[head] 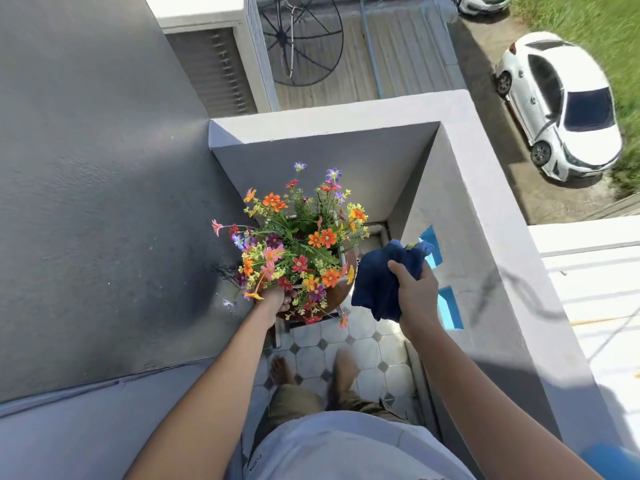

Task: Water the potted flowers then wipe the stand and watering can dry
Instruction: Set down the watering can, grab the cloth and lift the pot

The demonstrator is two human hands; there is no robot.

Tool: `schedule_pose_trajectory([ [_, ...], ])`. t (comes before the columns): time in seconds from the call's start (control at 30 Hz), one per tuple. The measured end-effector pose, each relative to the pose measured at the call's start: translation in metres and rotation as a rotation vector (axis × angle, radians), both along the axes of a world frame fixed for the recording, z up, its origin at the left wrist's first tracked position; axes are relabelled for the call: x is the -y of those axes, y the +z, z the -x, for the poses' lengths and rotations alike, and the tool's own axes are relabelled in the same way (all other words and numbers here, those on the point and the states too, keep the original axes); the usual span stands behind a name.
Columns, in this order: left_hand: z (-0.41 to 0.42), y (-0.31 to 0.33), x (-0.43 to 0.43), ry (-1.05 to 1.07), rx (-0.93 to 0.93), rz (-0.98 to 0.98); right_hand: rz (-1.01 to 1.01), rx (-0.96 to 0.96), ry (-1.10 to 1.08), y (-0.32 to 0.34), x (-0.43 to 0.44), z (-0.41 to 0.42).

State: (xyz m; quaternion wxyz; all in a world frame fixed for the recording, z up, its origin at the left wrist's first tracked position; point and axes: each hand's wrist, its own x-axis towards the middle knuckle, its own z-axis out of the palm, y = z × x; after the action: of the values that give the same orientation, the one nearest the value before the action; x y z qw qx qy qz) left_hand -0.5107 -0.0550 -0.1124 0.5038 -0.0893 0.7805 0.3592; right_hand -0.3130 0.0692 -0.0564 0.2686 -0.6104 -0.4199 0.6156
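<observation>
The potted flowers point(298, 244) hide most of the round stand point(343, 289). The left hand point(277, 299) grips the pot's near edge, and the right hand point(414, 289) clenches a blue cloth point(379, 282). Best to steady the pot and wipe around it.

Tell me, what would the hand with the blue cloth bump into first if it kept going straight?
Probably the round brown stand and the colourful flowers; depth is unclear.

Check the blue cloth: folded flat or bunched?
Bunched. The right hand grips the blue cloth in a loose wad, its lower end hanging crumpled beside the flowers, not spread on the stand.
</observation>
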Motion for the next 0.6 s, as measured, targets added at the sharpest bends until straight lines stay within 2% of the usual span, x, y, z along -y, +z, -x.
schedule_pose_trajectory([
  [0.27,0.000,0.040,0.002,-0.022,-0.061,-0.099,0.036,-0.111,-0.056,0.001,-0.011,-0.008],
  [0.47,0.014,0.106,0.012,-0.118,-0.175,-0.219,-0.087,-0.277,-0.022,0.026,-0.037,0.002],
  [0.6,0.028,0.155,0.013,-0.318,-0.245,-0.391,-0.158,-0.294,0.075,0.055,-0.054,0.028],
])
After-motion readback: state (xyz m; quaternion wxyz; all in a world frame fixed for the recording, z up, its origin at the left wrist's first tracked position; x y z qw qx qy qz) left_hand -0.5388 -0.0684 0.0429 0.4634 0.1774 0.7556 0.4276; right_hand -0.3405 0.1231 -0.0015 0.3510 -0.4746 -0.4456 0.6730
